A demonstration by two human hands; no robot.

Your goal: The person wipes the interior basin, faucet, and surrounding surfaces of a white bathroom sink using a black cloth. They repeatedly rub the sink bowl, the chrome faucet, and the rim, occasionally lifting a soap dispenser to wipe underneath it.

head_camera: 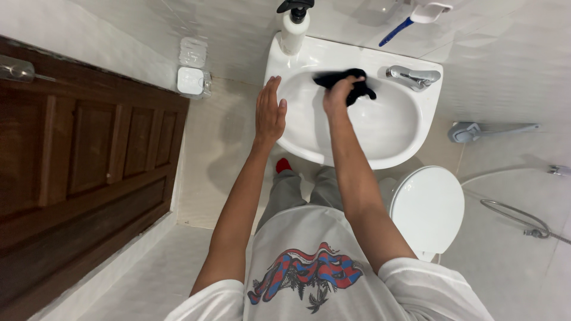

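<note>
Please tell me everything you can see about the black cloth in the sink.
The black cloth is a small, dark, soft-looking fabric, crumpled into an uneven bunch with loose ends sticking out. It lies against the upper inside wall of the white sink, near the metal tap. The right hand presses on it.

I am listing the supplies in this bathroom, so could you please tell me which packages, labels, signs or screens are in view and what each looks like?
Pump bottle: on the back left corner of the sink, white round body, black pump top.
Two small wrapped packs: on the floor by the wall beside the wooden door, squarish, white in clear wrap.
No signs or screens show.
</note>
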